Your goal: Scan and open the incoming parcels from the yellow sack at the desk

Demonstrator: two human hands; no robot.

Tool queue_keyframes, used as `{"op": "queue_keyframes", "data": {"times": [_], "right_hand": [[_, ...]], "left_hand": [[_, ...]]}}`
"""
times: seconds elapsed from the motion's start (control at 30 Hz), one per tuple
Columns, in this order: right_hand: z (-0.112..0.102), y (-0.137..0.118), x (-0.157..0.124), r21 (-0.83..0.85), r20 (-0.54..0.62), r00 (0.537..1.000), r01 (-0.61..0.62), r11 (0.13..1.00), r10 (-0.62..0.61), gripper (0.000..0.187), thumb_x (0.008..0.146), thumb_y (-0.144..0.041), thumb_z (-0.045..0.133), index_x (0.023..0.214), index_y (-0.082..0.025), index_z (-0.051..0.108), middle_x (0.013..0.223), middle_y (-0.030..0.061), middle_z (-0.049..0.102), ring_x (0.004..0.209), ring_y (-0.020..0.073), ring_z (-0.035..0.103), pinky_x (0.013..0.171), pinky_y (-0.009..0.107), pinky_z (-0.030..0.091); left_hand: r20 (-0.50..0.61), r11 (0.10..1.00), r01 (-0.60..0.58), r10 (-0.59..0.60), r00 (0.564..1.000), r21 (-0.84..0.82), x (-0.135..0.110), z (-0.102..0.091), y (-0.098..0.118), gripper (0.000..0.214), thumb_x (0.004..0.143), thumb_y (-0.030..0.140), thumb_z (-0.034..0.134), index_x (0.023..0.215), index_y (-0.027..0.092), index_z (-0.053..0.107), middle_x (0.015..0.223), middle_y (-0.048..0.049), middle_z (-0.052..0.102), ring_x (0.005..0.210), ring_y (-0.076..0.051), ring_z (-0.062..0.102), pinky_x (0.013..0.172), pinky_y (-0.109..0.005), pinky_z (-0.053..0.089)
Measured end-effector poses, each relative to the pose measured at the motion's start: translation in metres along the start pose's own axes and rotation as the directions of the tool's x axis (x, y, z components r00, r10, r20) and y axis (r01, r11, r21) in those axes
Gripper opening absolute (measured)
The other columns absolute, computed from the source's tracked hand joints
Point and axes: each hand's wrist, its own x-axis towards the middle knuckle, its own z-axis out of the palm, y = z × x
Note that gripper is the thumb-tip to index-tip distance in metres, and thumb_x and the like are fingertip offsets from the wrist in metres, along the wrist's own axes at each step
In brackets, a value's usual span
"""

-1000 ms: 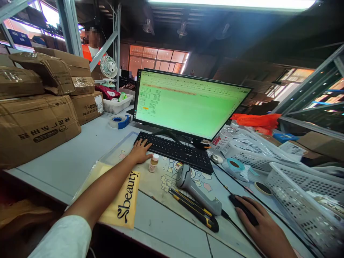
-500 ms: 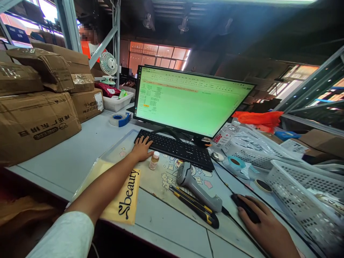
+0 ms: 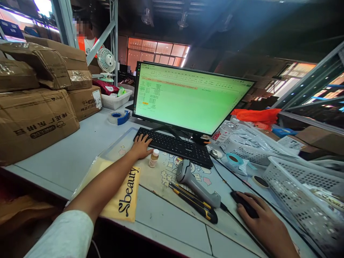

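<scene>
My left hand [image 3: 141, 145] rests with fingers spread on the left end of a black keyboard [image 3: 174, 146]. My right hand [image 3: 262, 220] lies curled over a black computer mouse [image 3: 243, 207] at the lower right. A monitor [image 3: 188, 98] with a green spreadsheet stands behind the keyboard. Beside my left hand stands a small brown bottle [image 3: 153, 158] with a white cap. A grey barcode scanner [image 3: 195, 182] and a black-and-yellow utility knife [image 3: 194, 202] lie on the desk mat between my hands. My left forearm crosses a yellow padded envelope [image 3: 126, 197].
Cardboard boxes [image 3: 34, 118] are stacked at the left. A tape roll [image 3: 118, 117], a small fan [image 3: 106, 61] and a white tray [image 3: 116, 101] sit behind. White mesh baskets [image 3: 301, 200] and packets crowd the right. A person in an orange vest [image 3: 84, 39] stands far back left.
Only the camera view has shifted slightly upward and to the left; both hands stay where they were on the keyboard and mouse.
</scene>
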Motion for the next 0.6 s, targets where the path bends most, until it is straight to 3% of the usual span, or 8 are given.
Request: {"op": "queue_keyframes", "data": {"times": [0.2,0.43,0.6], "right_hand": [[-0.0001,-0.0007,-0.0002,0.02,-0.008,1.0,-0.013,1.0,0.013,0.052,0.087,-0.06,0.049,0.119,-0.029,0.076,0.126,0.0078,0.068,0.091,0.0285,0.073,0.058,0.036,0.059],[0.0025,0.0009,-0.0005,0.002,-0.028,0.999,0.044,0.999,-0.044,0.054,0.091,-0.06,0.046,0.122,-0.026,0.075,0.127,0.0091,0.067,0.105,0.0302,0.071,0.072,0.04,0.062],[0.0051,0.0025,-0.001,0.0,-0.024,0.999,0.037,0.999,-0.037,0.057,0.096,-0.061,0.043,0.127,-0.024,0.073,0.13,0.0101,0.066,0.108,0.0307,0.07,0.082,0.043,0.063]], "left_hand": [[0.018,1.0,-0.001,0.001,1.0,0.001,0.0001,-0.0001,-0.0009,0.073,0.1,0.056,0.049,0.162,0.022,0.035,0.172,-0.0108,0.021,0.159,-0.039,0.015,0.129,-0.057,0.013],[-0.002,1.0,-0.001,0.001,1.0,0.01,-0.0003,0.0025,-0.0013,0.071,0.1,0.055,0.049,0.162,0.023,0.036,0.172,-0.0115,0.022,0.158,-0.04,0.017,0.128,-0.057,0.017],[0.024,1.0,-0.015,0.015,1.0,0.018,0.003,0.0042,-0.0017,0.065,0.1,0.053,0.05,0.161,0.035,0.037,0.173,-0.008,0.018,0.158,-0.042,0.015,0.125,-0.062,0.019]]}}
